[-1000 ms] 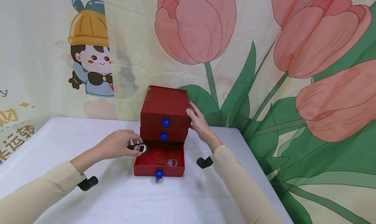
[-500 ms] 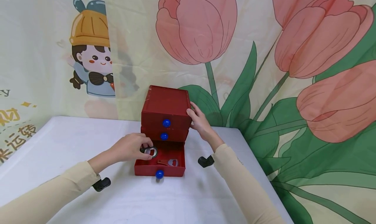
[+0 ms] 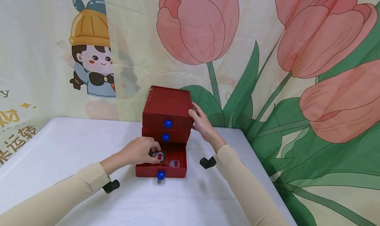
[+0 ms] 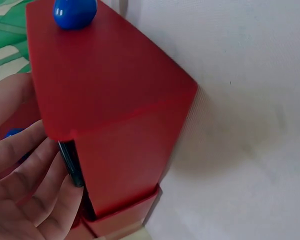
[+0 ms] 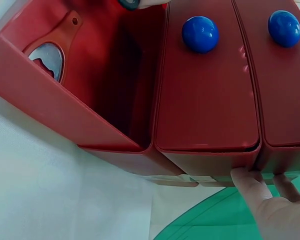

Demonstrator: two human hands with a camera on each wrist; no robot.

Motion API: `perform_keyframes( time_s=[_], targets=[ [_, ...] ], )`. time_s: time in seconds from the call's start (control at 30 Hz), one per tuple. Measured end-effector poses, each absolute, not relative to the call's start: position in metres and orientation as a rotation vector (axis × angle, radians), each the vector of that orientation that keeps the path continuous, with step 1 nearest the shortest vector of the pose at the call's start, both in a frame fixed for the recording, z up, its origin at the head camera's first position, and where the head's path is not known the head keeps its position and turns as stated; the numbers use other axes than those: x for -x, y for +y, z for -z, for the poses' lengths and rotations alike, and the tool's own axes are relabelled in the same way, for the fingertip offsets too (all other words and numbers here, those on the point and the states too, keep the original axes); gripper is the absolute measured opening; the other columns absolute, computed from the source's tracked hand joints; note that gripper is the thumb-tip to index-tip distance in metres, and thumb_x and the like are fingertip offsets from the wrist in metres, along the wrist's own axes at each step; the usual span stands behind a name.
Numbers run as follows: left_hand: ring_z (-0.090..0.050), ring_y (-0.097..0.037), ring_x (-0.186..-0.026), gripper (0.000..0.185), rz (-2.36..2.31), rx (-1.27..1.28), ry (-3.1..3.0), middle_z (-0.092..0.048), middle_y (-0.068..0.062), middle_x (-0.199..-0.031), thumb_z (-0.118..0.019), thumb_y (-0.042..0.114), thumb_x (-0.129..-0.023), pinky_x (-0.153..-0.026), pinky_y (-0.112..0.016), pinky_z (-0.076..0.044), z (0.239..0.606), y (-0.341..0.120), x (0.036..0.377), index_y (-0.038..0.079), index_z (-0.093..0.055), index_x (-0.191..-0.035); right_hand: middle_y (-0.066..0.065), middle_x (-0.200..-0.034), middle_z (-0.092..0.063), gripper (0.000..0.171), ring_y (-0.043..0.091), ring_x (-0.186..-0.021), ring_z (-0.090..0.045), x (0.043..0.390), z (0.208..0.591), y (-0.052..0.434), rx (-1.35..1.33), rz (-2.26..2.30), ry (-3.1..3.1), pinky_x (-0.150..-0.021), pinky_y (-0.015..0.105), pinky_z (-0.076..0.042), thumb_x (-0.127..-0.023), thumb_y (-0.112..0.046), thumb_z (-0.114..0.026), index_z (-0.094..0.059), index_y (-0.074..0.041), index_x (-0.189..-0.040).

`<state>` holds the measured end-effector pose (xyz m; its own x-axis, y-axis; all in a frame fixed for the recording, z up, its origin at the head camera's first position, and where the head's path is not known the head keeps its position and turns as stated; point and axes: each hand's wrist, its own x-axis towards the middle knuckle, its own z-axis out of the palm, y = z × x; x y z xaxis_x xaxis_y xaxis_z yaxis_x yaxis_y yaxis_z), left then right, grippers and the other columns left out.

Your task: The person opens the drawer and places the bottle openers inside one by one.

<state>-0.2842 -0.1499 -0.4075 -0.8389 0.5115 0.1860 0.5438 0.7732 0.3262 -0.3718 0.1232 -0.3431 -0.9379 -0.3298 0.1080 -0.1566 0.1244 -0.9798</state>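
On the white table [image 3: 74, 137] stands a matte red chest [image 3: 167, 110] of three drawers, each with a glossy round blue knob [image 3: 167, 124]. The bottom drawer [image 3: 161, 168] is pulled out; over its left rim the left hand [image 3: 139, 152] pinches a dark opener [image 3: 157, 155] with a shiny metal ring (fingers hide most of it). A second, red-handled opener [image 5: 52, 52] lies flat inside. The right hand [image 3: 202, 122] presses straight fingers against the chest's right wall; in the wrist view only its fingertips [image 5: 250, 182] show.
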Motion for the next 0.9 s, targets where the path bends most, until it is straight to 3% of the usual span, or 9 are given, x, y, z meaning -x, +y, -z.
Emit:
perform_keyframes(
  time_s=[0.9],
  targets=[
    [-0.054,-0.009,-0.076,0.029,0.416,0.847,-2.9,-0.064,0.005,-0.083,-0.094,0.036,-0.08,-0.062,-0.026,-0.049,0.434,-0.138,0.293,0.019,-0.079,-0.098,0.009,-0.162,-0.04,0.067,0.032,-0.149,-0.045,0.373,0.344,0.124,0.502,1.923,2.252,-0.117,0.059,-0.045,-0.114,-0.039,-0.046,-0.016,-0.027,-0.172]
  ],
)
